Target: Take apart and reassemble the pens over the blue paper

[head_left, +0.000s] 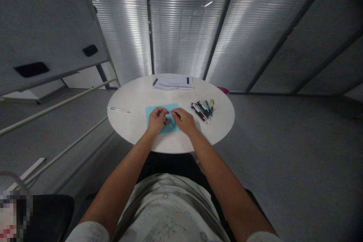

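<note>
Over a light-blue sheet [172, 127] on the white round table [170, 145], my two hands are close together, fingertips almost meeting. Thumb and fingers of my left hand [157, 119] are closed in a pinch, with small reddish bits showing at the fingertips. My right hand [185, 120] is also pinched closed, and a small dark piece shows by its fingers. What either hand holds is too small to name. Just right of my right hand lies a group of several pens [200, 110], in black, white, red, green and yellow.
A white pen [120, 110] lies near the table's left edge. At the far edge rests a stack of papers [172, 82] with dark items on it. Left of the table stands a board frame with pale rails [85, 87]. A black chair [48, 215] is at lower left.
</note>
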`<state>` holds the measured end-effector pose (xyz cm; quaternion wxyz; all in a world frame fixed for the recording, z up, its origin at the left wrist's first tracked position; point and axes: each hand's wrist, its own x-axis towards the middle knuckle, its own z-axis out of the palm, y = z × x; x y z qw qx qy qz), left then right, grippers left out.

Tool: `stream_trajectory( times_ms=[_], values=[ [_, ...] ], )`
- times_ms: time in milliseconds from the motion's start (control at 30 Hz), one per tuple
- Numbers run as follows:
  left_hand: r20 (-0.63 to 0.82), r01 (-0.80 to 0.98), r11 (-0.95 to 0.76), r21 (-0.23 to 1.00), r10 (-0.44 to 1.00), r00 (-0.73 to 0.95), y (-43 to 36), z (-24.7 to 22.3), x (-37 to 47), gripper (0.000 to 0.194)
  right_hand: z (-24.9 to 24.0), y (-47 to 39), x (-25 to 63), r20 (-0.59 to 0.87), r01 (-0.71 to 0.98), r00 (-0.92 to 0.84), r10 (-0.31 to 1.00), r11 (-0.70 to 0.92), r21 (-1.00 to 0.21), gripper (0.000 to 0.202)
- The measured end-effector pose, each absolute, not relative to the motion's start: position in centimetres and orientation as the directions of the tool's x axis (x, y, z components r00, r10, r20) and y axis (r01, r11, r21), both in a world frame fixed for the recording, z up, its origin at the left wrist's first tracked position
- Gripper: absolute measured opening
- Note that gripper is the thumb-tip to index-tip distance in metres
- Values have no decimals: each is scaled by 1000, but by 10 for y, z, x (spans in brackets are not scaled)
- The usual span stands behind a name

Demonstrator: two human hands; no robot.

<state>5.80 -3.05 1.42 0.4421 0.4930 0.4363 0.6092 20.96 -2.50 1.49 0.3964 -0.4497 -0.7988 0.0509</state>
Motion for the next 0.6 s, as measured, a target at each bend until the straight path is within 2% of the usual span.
stream_trajectory(
  times_ms=[233, 600],
  values=[
    [201, -111, -217, 970, 969, -146, -31, 16, 58, 28, 14, -24, 211, 600, 644, -312, 737, 628, -437, 26],
    [203, -143, -215, 966, 975, -92, -32, 15, 57, 26, 15, -24, 210, 593, 652, -300, 747, 615, -444, 23]
  ],
)
